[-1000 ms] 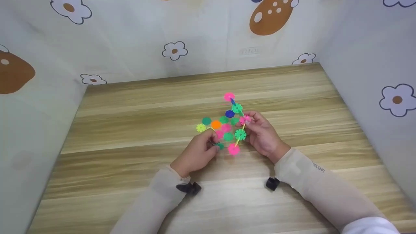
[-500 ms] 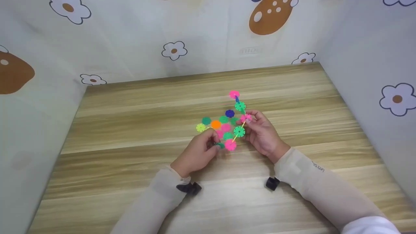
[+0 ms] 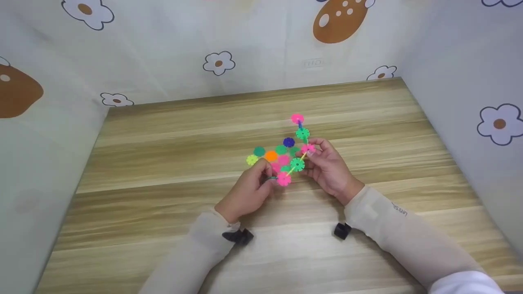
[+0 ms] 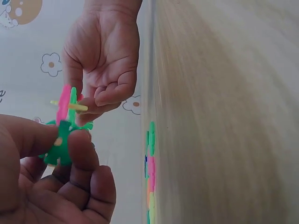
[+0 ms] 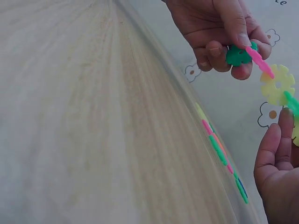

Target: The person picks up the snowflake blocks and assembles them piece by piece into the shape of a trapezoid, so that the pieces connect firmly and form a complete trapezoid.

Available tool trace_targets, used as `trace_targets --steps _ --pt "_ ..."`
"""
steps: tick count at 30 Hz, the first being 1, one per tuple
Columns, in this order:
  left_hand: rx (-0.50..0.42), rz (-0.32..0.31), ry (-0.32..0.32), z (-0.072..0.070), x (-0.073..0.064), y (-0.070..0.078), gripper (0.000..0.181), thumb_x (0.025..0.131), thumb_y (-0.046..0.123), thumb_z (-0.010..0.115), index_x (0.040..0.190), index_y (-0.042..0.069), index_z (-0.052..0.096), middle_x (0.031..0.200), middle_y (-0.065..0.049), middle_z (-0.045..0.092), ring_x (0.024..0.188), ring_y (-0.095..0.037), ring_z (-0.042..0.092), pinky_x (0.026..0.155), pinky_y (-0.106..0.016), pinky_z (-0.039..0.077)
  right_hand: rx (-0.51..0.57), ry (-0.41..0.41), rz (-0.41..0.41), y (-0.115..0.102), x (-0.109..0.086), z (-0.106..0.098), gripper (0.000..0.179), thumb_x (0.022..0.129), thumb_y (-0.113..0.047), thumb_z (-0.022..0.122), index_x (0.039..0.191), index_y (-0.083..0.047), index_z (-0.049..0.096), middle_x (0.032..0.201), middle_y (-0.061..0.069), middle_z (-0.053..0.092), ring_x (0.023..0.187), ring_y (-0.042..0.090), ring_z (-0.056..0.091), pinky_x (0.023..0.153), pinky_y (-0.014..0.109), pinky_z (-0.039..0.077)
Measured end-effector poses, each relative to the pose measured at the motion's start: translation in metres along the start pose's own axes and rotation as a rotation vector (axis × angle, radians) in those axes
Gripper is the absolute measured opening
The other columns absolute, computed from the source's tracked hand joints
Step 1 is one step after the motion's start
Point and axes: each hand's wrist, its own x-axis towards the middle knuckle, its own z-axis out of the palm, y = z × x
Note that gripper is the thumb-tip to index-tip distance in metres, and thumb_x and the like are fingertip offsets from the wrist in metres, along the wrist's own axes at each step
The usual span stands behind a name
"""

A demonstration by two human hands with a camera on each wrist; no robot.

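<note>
My right hand (image 3: 331, 171) holds a chain of interlocking notched plastic discs (image 3: 297, 164), pinching it at a pink disc (image 3: 308, 149) between thumb and fingers. Pink, green, yellow and blue discs make up the chain, slotted crosswise into each other. My left hand (image 3: 249, 188) pinches a single green disc (image 5: 238, 56) between thumb and fingertips. In the right wrist view, the chain's pink end disc (image 5: 260, 62) meets the edge of that green disc, beside a yellow disc (image 5: 278, 84). The left wrist view shows both hands raised above the tabletop.
Several loose discs lie flat behind the hands, among them an orange disc (image 3: 271, 156), a dark blue disc (image 3: 289, 142) and a yellow disc (image 3: 252, 159). The wooden table (image 3: 171, 134) is bordered by patterned walls (image 3: 261, 49) at the back and sides.
The near end of the chain has swung left, bringing its pink end disc to the green disc in my left hand. The far end has tipped right. Both hands stay nearly in place.
</note>
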Motion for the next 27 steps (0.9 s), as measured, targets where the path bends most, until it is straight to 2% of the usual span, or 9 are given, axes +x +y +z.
trace_targets --steps 3,6,13,17,20,27 --pt "-0.041 -0.020 -0.033 0.0012 -0.0001 0.0001 0.012 0.105 0.002 0.049 0.102 0.009 0.040 0.082 -0.011 0.059 0.072 -0.027 0.063 0.067 -0.028 0.050 0.003 -0.005 0.004 0.0007 -0.0003 0.0008 0.023 0.108 -0.001 0.049 0.124 -0.017 0.046 0.101 0.004 0.074 0.083 0.020 0.072 0.076 0.034 0.059" --pt "-0.069 -0.011 -0.061 0.0020 -0.0003 0.0005 0.012 0.109 0.005 0.047 0.103 0.009 0.037 0.084 -0.017 0.060 0.076 -0.033 0.063 0.068 -0.028 0.051 0.005 -0.027 0.007 0.0012 -0.0011 0.0009 0.023 0.108 0.000 0.050 0.125 -0.014 0.045 0.102 0.005 0.074 0.083 0.020 0.072 0.077 0.034 0.060" --pt "-0.077 0.021 -0.062 0.0010 -0.0008 0.0009 0.011 0.111 0.006 0.044 0.105 0.010 0.036 0.083 -0.007 0.058 0.076 -0.023 0.062 0.068 -0.029 0.051 0.019 -0.024 0.009 0.0006 -0.0026 0.0017 0.021 0.108 -0.001 0.050 0.123 -0.016 0.045 0.102 0.005 0.075 0.083 0.019 0.073 0.076 0.033 0.060" --pt "-0.082 0.054 -0.049 0.0001 -0.0005 0.0007 0.011 0.110 0.003 0.043 0.104 0.008 0.035 0.081 -0.010 0.058 0.076 -0.028 0.063 0.067 -0.029 0.051 0.021 -0.016 0.001 -0.0003 -0.0029 0.0026 0.020 0.108 -0.001 0.048 0.121 -0.016 0.046 0.101 0.004 0.075 0.085 0.018 0.073 0.076 0.033 0.060" --pt "-0.078 0.074 -0.035 -0.0007 -0.0007 0.0002 0.011 0.109 0.003 0.044 0.103 0.008 0.036 0.080 -0.010 0.058 0.074 -0.026 0.062 0.067 -0.029 0.051 0.020 -0.004 -0.006 -0.0007 -0.0023 0.0022 0.020 0.109 -0.001 0.048 0.121 -0.016 0.046 0.102 0.003 0.075 0.085 0.018 0.074 0.078 0.034 0.060" --pt "-0.075 0.063 -0.032 -0.0011 -0.0009 0.0004 0.011 0.110 0.006 0.047 0.105 0.009 0.037 0.081 -0.005 0.056 0.074 -0.017 0.058 0.069 -0.028 0.051 0.046 0.021 -0.018 -0.0021 -0.0018 0.0013 0.018 0.109 -0.003 0.051 0.121 -0.016 0.047 0.103 0.003 0.076 0.084 0.018 0.074 0.079 0.035 0.061"
